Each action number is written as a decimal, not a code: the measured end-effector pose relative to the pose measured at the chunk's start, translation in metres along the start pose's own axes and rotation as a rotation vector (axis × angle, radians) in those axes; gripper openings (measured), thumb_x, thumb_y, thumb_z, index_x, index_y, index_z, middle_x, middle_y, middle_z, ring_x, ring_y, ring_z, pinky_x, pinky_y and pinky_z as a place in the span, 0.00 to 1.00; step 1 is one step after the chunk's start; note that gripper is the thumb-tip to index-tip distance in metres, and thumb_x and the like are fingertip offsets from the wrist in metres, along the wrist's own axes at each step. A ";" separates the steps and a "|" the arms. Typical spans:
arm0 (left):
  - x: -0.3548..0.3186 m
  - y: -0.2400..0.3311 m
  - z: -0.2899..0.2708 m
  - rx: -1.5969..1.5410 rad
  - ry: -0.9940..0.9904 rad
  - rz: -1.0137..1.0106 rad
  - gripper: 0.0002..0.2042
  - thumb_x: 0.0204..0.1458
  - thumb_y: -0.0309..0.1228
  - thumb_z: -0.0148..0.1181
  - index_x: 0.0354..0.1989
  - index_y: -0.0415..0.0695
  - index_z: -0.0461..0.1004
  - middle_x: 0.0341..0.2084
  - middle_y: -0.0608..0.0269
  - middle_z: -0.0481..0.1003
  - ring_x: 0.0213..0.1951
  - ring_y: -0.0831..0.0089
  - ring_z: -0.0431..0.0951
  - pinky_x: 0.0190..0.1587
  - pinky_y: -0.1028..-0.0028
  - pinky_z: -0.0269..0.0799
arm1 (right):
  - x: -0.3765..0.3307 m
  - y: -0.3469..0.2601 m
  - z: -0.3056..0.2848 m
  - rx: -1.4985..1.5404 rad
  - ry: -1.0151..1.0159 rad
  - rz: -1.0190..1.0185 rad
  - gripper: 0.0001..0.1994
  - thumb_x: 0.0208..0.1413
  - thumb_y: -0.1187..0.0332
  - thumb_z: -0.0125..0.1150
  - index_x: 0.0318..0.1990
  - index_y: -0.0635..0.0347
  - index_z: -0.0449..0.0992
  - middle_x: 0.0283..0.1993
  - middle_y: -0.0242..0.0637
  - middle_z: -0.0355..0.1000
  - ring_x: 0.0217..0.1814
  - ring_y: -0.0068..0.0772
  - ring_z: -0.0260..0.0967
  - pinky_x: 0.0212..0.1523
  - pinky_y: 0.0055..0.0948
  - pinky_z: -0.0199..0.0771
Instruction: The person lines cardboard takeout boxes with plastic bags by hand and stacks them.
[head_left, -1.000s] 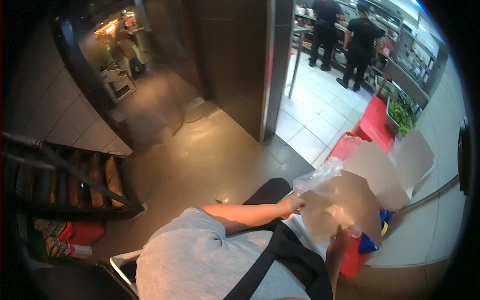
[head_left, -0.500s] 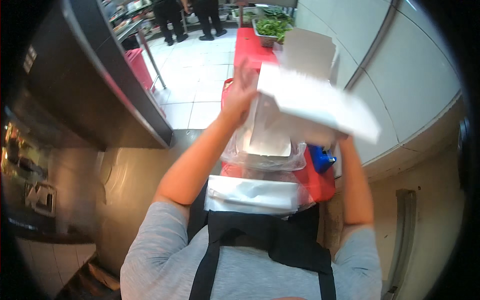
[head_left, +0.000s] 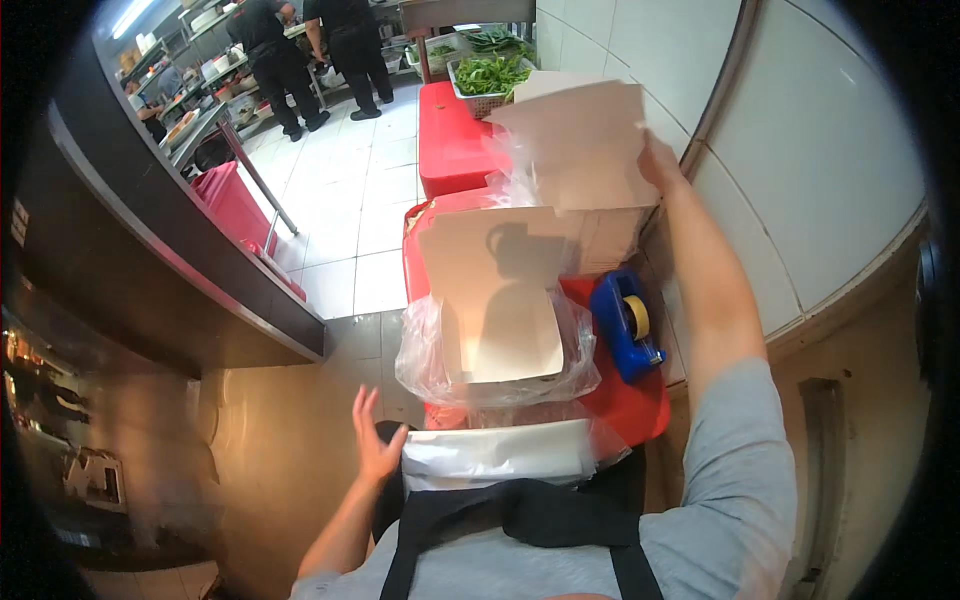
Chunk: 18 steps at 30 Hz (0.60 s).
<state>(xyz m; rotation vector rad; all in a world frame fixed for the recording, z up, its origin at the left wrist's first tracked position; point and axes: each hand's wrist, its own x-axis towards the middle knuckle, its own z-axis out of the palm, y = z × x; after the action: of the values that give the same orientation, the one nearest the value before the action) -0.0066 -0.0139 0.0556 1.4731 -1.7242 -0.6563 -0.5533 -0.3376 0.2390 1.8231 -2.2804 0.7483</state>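
My right hand (head_left: 659,162) reaches far and grips the right edge of a raised cardboard panel; some fingers are hidden behind it. That panel belongs to a far cardboard box (head_left: 590,150). Nearer stands an open cardboard box (head_left: 500,335) with its lid upright and a shadow across its inside. Clear plastic (head_left: 420,350) surrounds this box on a red stool (head_left: 635,405). My left hand (head_left: 376,440) is empty, fingers spread, beside a stack of silvery-white plastic sheets or bags (head_left: 498,455) close to my body.
A blue tape dispenser (head_left: 627,325) with a yellow roll lies right of the near box. Beyond are another red stool (head_left: 455,140) and a basket of green leaves (head_left: 490,78). A tiled wall (head_left: 760,230) borders the right; a dark metal panel (head_left: 180,240) stands left. Two people are farther back.
The white-sided box that both hands held is now at the back, brown inside showing. My left hand has let go and come down near my body. The near box has come into full view.
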 end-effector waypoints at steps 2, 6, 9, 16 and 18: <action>-0.033 -0.021 0.004 0.001 -0.039 -0.286 0.39 0.39 0.30 0.66 0.64 0.43 0.55 0.65 0.46 0.48 0.66 0.50 0.50 0.66 0.58 0.47 | 0.001 -0.011 0.015 -0.078 -0.203 0.050 0.30 0.56 0.73 0.39 0.69 0.54 0.49 0.57 0.58 0.65 0.56 0.55 0.66 0.58 0.43 0.64; -0.051 -0.037 0.011 0.142 0.015 -0.120 0.40 0.38 0.28 0.67 0.63 0.43 0.55 0.65 0.47 0.49 0.66 0.50 0.51 0.66 0.58 0.49 | -0.026 -0.046 0.017 -0.328 0.027 0.134 0.29 0.55 0.69 0.49 0.66 0.50 0.55 0.58 0.50 0.65 0.61 0.49 0.61 0.59 0.40 0.64; -0.047 -0.036 0.016 0.066 0.080 -0.144 0.39 0.39 0.27 0.66 0.64 0.43 0.55 0.65 0.48 0.48 0.65 0.51 0.52 0.64 0.56 0.53 | -0.035 -0.065 -0.004 -0.304 0.188 -0.121 0.25 0.51 0.65 0.57 0.59 0.54 0.66 0.57 0.46 0.66 0.62 0.47 0.60 0.59 0.39 0.63; -0.045 -0.038 0.015 0.027 0.085 -0.200 0.38 0.40 0.26 0.64 0.64 0.44 0.55 0.64 0.49 0.48 0.64 0.52 0.54 0.61 0.56 0.58 | -0.064 -0.058 -0.006 0.003 -0.373 -0.521 0.11 0.50 0.67 0.58 0.41 0.57 0.76 0.44 0.46 0.74 0.47 0.44 0.70 0.50 0.37 0.69; -0.045 -0.040 0.015 0.046 0.109 -0.197 0.38 0.40 0.26 0.64 0.63 0.44 0.55 0.64 0.50 0.48 0.64 0.52 0.54 0.61 0.56 0.58 | -0.059 -0.050 0.001 -0.185 -0.534 -0.412 0.08 0.50 0.69 0.58 0.38 0.60 0.76 0.35 0.46 0.75 0.40 0.41 0.71 0.43 0.36 0.69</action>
<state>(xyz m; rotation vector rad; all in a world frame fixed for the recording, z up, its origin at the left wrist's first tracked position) 0.0064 0.0204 0.0058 1.6944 -1.5329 -0.6292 -0.4902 -0.2934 0.2300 2.4980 -2.0115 -0.0207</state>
